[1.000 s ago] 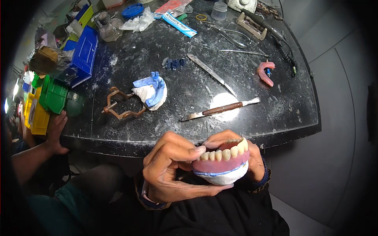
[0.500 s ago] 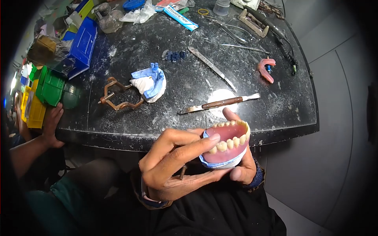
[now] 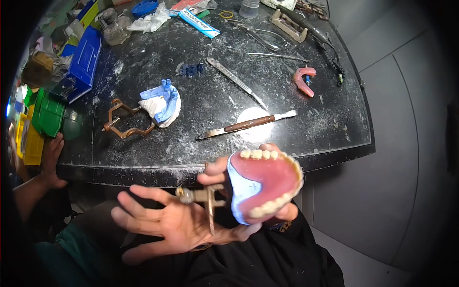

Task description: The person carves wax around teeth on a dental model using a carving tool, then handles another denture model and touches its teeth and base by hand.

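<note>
My right hand (image 3: 287, 211) grips a denture model (image 3: 282, 174), partly hidden behind it. The model has a pink base and a curved row of cream teeth, set on a blue and white cast. It is tilted so that the inner pink surface faces me. A brass articulator frame (image 3: 211, 203) sticks out from the model's left side. My left hand (image 3: 165, 222) is open below and left of this frame, its fingers spread. On the table beyond lies a wooden-handled wax knife (image 3: 248, 123). The opposing blue and white cast (image 3: 167, 103) rests on another brass articulator frame (image 3: 119, 122).
A scalpel handle (image 3: 234, 81), a pink horseshoe-shaped piece (image 3: 302, 82) and dark blue scraps (image 3: 191, 70) lie on the dusty black table (image 3: 143, 150). Blue (image 3: 85, 64) and green bins (image 3: 49, 112) stand at left. Another person's hand (image 3: 51, 158) rests at the table's left edge.
My left hand has let go of the denture model and opened out to the left. The model has turned in my right hand, showing more of its inside and the brass frame. The view has shifted slightly.
</note>
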A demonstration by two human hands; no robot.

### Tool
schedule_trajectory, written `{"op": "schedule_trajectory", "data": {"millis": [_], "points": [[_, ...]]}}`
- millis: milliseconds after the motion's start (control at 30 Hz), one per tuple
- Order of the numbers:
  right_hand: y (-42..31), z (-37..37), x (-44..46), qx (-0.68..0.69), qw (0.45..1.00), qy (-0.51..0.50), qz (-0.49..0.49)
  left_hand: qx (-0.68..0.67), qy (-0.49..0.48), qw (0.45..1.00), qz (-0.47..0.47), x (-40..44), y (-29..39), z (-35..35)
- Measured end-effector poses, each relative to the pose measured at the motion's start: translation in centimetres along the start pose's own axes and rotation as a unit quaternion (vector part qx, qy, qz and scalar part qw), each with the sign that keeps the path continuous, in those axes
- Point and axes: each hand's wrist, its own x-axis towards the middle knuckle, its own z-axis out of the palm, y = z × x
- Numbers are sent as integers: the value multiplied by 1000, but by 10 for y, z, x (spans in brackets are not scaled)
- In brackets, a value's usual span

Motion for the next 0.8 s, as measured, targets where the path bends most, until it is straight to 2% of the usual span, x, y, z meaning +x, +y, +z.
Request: {"op": "schedule_trajectory", "data": {"millis": [33, 67, 100, 133, 200, 267, 333, 400, 500, 567, 667, 800], "points": [[5, -3, -3, 66, 997, -10, 33, -35, -59, 997, -40, 0, -3, -6], [5, -5, -4, 112, 992, -7, 61, -35, -58, 997, -41, 9, -6, -18], [-13, 9, -2, 119, 980, 51, 151, -176, -263, 933, -170, 17, -7, -28], [-15, 11, -2, 117, 976, 69, 171, -204, -325, 906, -181, 16, -8, -32], [-8, 12, -2, 62, 991, 64, 101, -246, -446, 836, -204, 20, -7, -35], [1, 11, 1, -36, 997, 65, 2, -259, -447, 835, -191, 26, -4, -30], [12, 8, 7, -169, 975, 87, -114, -286, -444, 830, -180, 31, -4, -22], [19, 6, 13, -324, 907, 116, -241, -322, -435, 823, -172, 34, -9, -15], [19, 3, 16, -496, 770, 130, -379, -337, -429, 817, -185, 36, -12, -16], [7, 1, 11, -558, 716, 103, -406, -334, -423, 818, -201, 36, -15, -21], [-20, -1, -3, -611, 708, 27, -353, -326, -409, 819, -234, 37, -20, -30], [-16, 8, -1, -614, 705, 62, -350, -312, -392, 824, -266, 42, -26, -45]]}}
